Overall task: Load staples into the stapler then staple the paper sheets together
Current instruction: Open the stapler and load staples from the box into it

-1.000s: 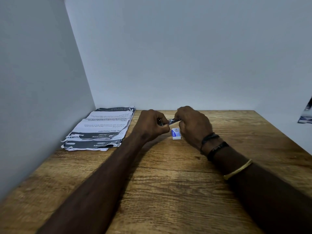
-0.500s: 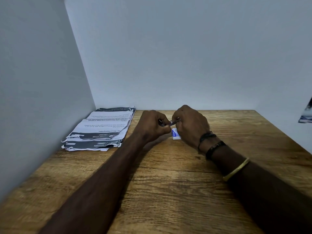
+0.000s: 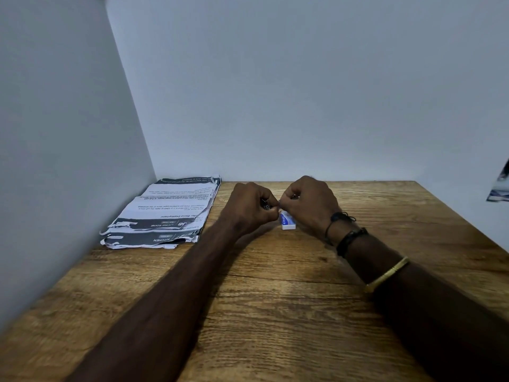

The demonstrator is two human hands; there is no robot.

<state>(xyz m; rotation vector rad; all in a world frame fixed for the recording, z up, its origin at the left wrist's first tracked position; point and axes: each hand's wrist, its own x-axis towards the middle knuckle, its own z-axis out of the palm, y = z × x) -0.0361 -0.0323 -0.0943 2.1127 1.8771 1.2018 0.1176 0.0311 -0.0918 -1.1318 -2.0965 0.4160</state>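
Note:
My left hand (image 3: 249, 206) is closed around a small metal stapler (image 3: 266, 205), of which only a sliver shows between the fingers. My right hand (image 3: 309, 202) is closed against it from the right, fingertips pinched at the stapler's end; what they pinch is hidden. A small white and blue staple box (image 3: 287, 220) lies on the table just below the two hands, partly covered by my right hand. A stack of printed paper sheets (image 3: 168, 216) with torn edges lies at the back left of the wooden table (image 3: 275, 299).
Grey walls close the table on the left and back. A dark printed item (image 3: 500, 186) shows at the right frame edge. My right wrist wears dark bands and a gold bangle.
My hands have drawn closer together. The metal strip seen between them earlier is now almost fully hidden by my fingers. Box and paper stack have not moved.

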